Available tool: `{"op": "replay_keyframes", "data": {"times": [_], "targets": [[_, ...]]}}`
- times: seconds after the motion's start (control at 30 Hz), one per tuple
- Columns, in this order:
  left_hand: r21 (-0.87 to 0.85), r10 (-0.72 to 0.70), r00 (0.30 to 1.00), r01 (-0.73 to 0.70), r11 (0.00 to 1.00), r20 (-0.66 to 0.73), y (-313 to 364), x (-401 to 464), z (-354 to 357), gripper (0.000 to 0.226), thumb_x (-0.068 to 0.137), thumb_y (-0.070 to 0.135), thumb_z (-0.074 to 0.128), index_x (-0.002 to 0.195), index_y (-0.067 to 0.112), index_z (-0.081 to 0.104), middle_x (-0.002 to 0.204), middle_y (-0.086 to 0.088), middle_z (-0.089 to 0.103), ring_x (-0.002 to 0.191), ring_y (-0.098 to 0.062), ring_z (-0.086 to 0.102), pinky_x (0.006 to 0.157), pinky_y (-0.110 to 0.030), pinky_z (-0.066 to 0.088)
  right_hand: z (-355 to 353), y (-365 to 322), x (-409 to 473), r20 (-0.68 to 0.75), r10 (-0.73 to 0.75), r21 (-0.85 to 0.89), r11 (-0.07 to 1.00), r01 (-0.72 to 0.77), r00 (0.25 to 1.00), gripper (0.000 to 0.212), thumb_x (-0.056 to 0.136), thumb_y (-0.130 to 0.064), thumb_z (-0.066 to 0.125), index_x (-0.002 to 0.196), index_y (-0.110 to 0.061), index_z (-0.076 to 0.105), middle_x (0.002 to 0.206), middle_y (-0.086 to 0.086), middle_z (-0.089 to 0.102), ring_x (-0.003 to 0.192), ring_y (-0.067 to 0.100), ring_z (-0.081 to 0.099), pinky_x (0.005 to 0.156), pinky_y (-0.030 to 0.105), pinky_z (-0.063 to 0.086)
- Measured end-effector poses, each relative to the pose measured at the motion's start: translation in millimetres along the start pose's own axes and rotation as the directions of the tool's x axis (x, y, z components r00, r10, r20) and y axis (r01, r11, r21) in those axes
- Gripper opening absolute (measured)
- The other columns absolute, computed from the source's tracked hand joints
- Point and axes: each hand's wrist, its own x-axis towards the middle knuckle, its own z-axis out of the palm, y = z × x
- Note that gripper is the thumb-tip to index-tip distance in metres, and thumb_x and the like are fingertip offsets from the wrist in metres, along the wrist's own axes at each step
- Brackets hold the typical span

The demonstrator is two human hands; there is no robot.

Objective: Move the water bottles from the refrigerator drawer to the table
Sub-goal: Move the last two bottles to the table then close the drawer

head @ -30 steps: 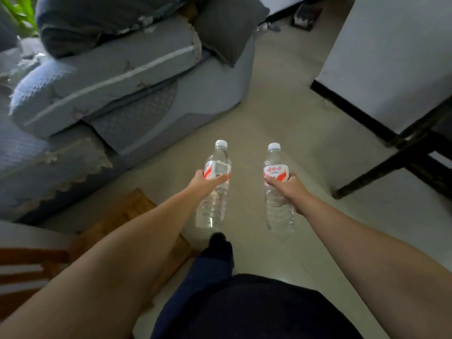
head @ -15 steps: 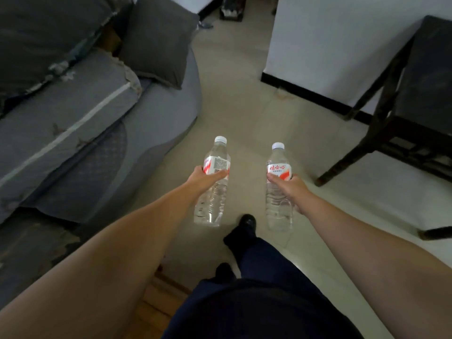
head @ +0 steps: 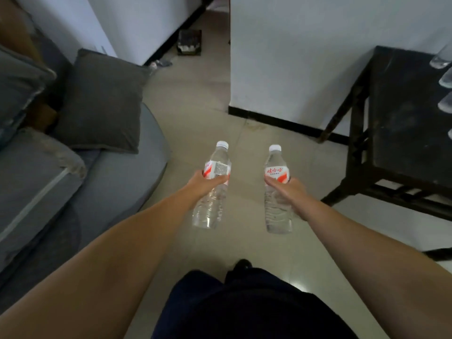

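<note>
My left hand (head: pixel 205 184) grips a clear water bottle (head: pixel 212 206) with a red-and-white label and white cap, held upright over the floor. My right hand (head: pixel 291 192) holds a second, similar water bottle (head: pixel 276 211) upright beside it. The two bottles are apart, side by side in front of me. A dark wooden table (head: pixel 403 113) stands to the right against the white wall. Several other clear bottles (head: pixel 444 77) stand along the table's right edge, cut off by the frame. The refrigerator drawer is not in view.
A grey sofa (head: pixel 102 187) with a dark cushion (head: pixel 102 101) fills the left side. A white wall corner (head: pixel 281 69) with black skirting juts out ahead. Pale tiled floor (head: pixel 195 99) runs between sofa and wall. My dark trouser leg and shoe (head: pixel 242 264) show below.
The view has swung right and forward: the table now shows more fully, with bottles on it, and the sofa has slid left. Both hands keep their bottles.
</note>
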Motion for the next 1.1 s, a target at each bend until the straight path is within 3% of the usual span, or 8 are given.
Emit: {"op": "replay_keyframes", "data": {"times": [0.17,0.33,0.47,0.57,0.67,0.77,0.9,1.1], "targets": [[-0.011,0.021,0.995,-0.02,1.0,0.094,57.3,59.4,24.6,0.029,0.079,0.028,0.075,0.102,0.015,0.063,0.094,-0.009,0.07,0.077,-0.024,0.068,0.082,-0.042,0.057,-28.9,-36.4,44.0,-0.078,-0.023,0.072,0.997,0.028,0.997,0.041,0.084,-0.035,0.072,0.115,-0.013,0.058,0.102,0.006,0.064,0.082,0.017,0.062,0.056,0.023,0.047],[0.093,-0.011,0.975,-0.01,0.996,0.224,115.2,138.4,57.3,0.062,0.068,0.039,0.08,0.119,0.016,0.053,0.105,-0.009,0.069,0.084,-0.025,0.07,0.076,-0.038,0.057,-61.7,-65.7,105.3,-0.132,-0.004,0.097,0.995,0.017,0.991,0.039,0.085,-0.034,0.07,0.115,-0.013,0.056,0.105,0.008,0.065,0.087,0.019,0.063,0.062,0.022,0.049],[0.156,0.022,0.94,-0.08,0.985,0.342,186.1,224.1,82.8,0.09,0.047,0.051,0.081,0.123,0.013,0.052,0.108,-0.013,0.069,0.086,-0.028,0.072,0.078,-0.045,0.059,-89.1,-107.7,172.0,-0.234,0.014,0.181,0.983,0.03,0.972,0.046,0.084,-0.034,0.071,0.12,-0.009,0.056,0.108,0.01,0.066,0.093,0.023,0.066,0.063,0.025,0.052],[0.19,0.042,0.918,-0.126,0.974,0.395,225.2,257.1,92.4,0.079,0.059,0.042,0.083,0.124,0.012,0.051,0.107,-0.013,0.069,0.082,-0.028,0.072,0.07,-0.041,0.06,-101.8,-132.7,197.3,-0.289,0.053,0.271,0.962,0.028,0.956,0.049,0.083,-0.035,0.072,0.123,-0.012,0.052,0.107,0.005,0.062,0.081,0.014,0.062,0.051,0.021,0.047],[0.183,0.042,0.896,-0.136,0.974,0.443,276.5,293.5,106.2,0.063,0.072,0.029,0.081,0.124,0.008,0.051,0.101,-0.014,0.068,0.073,-0.025,0.07,0.061,-0.035,0.059,-118.3,-165.1,224.2,-0.353,0.089,0.313,0.949,0.028,0.931,0.048,0.083,-0.036,0.072,0.12,-0.014,0.052,0.102,0.002,0.063,0.083,0.015,0.062,0.056,0.024,0.05],[0.231,0.037,0.884,-0.161,0.96,0.465,318.1,329.5,126.5,0.087,0.056,0.042,0.086,0.125,0.008,0.045,0.111,-0.014,0.065,0.09,-0.033,0.07,0.08,-0.049,0.058,-138.4,-181.1,247.5,-0.406,0.11,0.347,0.937,0.042,0.907,0.043,0.084,-0.037,0.07,0.116,-0.013,0.055,0.089,-0.001,0.062,0.074,0.011,0.061,0.053,0.022,0.05],[0.253,0.03,0.853,-0.187,0.949,0.521,353.8,353.0,167.6,0.076,0.067,0.037,0.083,0.125,0.012,0.041,0.118,-0.013,0.061,0.1,-0.034,0.067,0.088,-0.051,0.054,-168.5,-187.0,270.7,-0.478,0.18,0.378,0.925,0.017,0.86,0.054,0.078,-0.046,0.073,0.12,-0.016,0.056,0.108,0.005,0.068,0.094,0.02,0.067,0.076,0.034,0.056],[0.352,-0.016,0.795,-0.25,0.902,0.607,385.8,395.5,247.9,0.076,0.075,0.035,0.078,0.134,0.011,0.037,0.12,-0.008,0.057,0.104,-0.028,0.063,0.09,-0.047,0.053,-225.8,-193.2,310.2,-0.535,0.258,0.438,0.899,0.004,0.804,0.059,0.073,-0.048,0.077,0.116,-0.014,0.056,0.106,0.005,0.067,0.088,0.018,0.068,0.06,0.027,0.056]]}}
